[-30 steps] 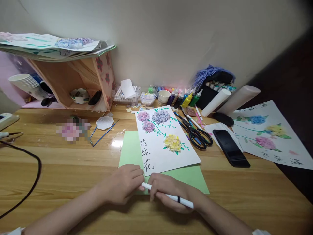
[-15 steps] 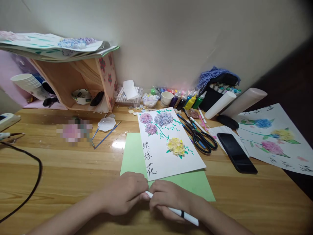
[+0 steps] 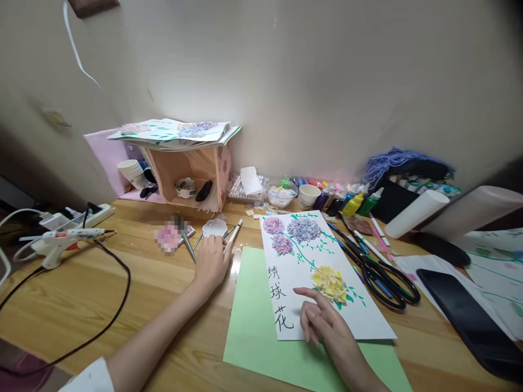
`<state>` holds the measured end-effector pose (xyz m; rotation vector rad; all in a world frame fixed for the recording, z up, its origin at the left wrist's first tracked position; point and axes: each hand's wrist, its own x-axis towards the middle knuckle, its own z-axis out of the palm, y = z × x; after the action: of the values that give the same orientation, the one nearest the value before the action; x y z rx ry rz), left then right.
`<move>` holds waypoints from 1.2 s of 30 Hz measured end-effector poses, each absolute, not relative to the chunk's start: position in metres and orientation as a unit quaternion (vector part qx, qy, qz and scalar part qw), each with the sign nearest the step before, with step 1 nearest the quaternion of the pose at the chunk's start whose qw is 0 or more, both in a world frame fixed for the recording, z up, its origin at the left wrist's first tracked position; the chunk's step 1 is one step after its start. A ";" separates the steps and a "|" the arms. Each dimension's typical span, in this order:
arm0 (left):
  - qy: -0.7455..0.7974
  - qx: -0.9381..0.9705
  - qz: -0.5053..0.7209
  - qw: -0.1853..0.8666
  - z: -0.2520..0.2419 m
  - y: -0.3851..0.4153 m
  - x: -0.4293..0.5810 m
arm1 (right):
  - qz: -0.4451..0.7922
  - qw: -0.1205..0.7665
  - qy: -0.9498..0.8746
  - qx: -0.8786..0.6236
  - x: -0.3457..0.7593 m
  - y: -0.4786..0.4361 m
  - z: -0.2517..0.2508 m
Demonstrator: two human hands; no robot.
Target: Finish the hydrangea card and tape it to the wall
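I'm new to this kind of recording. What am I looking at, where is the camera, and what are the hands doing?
There is no machine: one camera sits on a person's head and looks down at their own two bare hands, so there is only this one view. The left hand grips a white pen beside a small white dish. The right hand rests open on a white sheet with paper flowers and written characters, which lies on a green paper. The wooden table also bears black scissors, a dark phone and a glue gun.
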<state>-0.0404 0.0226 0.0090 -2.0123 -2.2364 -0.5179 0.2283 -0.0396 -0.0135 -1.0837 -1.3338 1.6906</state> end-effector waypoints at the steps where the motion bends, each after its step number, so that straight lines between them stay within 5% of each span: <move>1: -0.736 -0.654 -0.168 0.054 0.009 0.024 -0.041 | 0.653 0.360 -0.514 -0.424 0.229 -0.040 -0.015; 20: -0.817 -0.553 -0.088 0.139 0.027 0.024 -0.079 | 0.562 0.508 -0.469 -0.454 0.251 -0.023 0.005; 30: -0.856 -0.508 -0.098 0.007 0.033 0.013 -0.174 | 0.552 0.444 -0.568 -0.420 0.236 -0.029 0.008; 36: -0.809 -0.548 -0.214 -0.016 0.030 0.016 -0.172 | 0.527 0.392 -0.645 -0.390 0.223 -0.025 0.024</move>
<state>-0.1718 0.0160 0.0302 -1.7391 -2.5673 -0.6787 0.2233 -0.0249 0.0239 -0.9901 -1.6380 1.3384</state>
